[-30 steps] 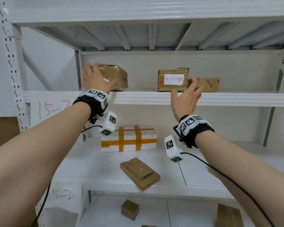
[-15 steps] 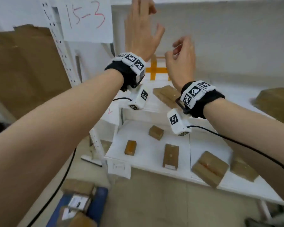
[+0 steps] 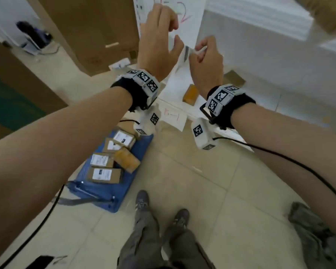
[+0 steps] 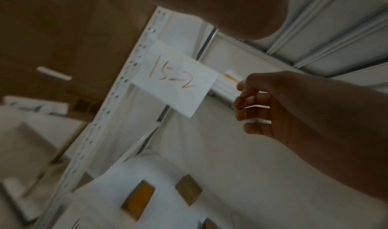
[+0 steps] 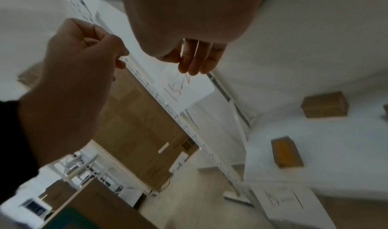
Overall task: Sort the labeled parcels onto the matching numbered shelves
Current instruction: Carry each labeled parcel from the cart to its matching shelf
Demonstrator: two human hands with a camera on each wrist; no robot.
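While we are looking down past our shoes (image 3: 159, 208) at the tiled floor (image 3: 202, 191), our left hand (image 3: 157, 41) and right hand (image 3: 206, 63) are hanging empty with fingers loosely curled. Beyond them, labeled parcels (image 3: 109, 158) are lying on a blue bag (image 3: 124, 191); farther off, a parcel (image 3: 190, 93) is sitting on the lowest shelf (image 3: 279, 105).

— Lying on the floor (image 3: 192, 181)?
— Blue mat (image 3: 124, 183), bearing five parcels (image 3: 104, 175), four showing white labels; feet standing just beside.
— Sitting on the bottom shelf (image 5: 346, 149)?
— Two brown parcels, well apart: an orange-topped box (image 5: 286, 152) near the front edge, a plain box (image 5: 324, 106) further back.
— Hanging at the shelf edges?
— Paper signs, one (image 4: 175, 81) reading 15-2.
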